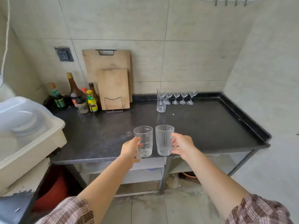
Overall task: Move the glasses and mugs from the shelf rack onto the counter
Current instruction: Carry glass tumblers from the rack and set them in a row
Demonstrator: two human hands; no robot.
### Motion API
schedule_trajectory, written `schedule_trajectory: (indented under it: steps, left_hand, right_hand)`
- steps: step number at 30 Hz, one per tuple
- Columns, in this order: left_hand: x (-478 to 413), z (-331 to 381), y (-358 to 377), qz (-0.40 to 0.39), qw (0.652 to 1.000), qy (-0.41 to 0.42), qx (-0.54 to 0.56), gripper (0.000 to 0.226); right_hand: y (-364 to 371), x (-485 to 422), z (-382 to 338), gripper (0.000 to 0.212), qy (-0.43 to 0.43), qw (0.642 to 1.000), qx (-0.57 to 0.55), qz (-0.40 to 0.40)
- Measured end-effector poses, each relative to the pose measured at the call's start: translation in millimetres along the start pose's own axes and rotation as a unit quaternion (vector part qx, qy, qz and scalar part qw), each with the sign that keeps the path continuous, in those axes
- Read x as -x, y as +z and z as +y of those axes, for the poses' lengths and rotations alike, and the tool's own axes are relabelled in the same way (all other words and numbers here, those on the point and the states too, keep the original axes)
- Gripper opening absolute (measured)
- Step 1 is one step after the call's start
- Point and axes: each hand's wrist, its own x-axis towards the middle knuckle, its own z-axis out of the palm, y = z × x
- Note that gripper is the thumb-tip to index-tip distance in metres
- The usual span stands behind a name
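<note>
Each of my hands holds a clear glass mug by its handle, over the front edge of the black counter [210, 126]. My left hand [129, 149] grips the left mug [144, 139]. My right hand [183, 145] grips the right mug [164, 139]. The two mugs are upright and side by side, almost touching. At the back of the counter a third clear mug [161, 104] stands in front of a row of several stemmed wine glasses [179, 97]. The shelf rack is out of view.
Sauce bottles [80, 96] cluster at the back left next to two wooden cutting boards [113, 84] that lean on the tiled wall. A white lidded plastic bin [29, 133] with dishes sits at the left. A raised lip runs along the counter's right edge.
</note>
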Motion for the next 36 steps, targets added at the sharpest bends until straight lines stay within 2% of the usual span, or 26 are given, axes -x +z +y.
schedule_trajectory:
  steps: [3,9,19,24,36]
  left_hand:
    - [-36.2,12.4,47.6,-0.022,1.000,-0.014,-0.008,0.019]
    - [-107.2,35.3,147.3,-0.043,0.998,-0.037,0.014,0.015]
    - [-231.3,84.1,292.2,-0.008,0.996,-0.091,0.020,0.019]
    - [-275.6,99.2,323.3,-0.004,0.995,-0.102,0.010,0.023]
    - [-344.7,98.4,346.6,0.012,0.999,-0.045,-0.027,0.026]
  right_hand:
    - [-23.4,-47.8,-20.9,0.026,0.003,1.000,-0.015,0.022]
    - [-59.5,-154.4,-67.5,0.016,0.000,0.999,0.010,0.038]
    - [-103.5,-331.7,-139.2,0.017,0.069,0.997,0.022,0.026]
    - [-101.5,-385.0,-157.1,0.018,0.095,0.995,-0.001,0.030]
    - [-68.6,-455.2,-158.8,0.019,0.132,0.987,-0.071,0.059]
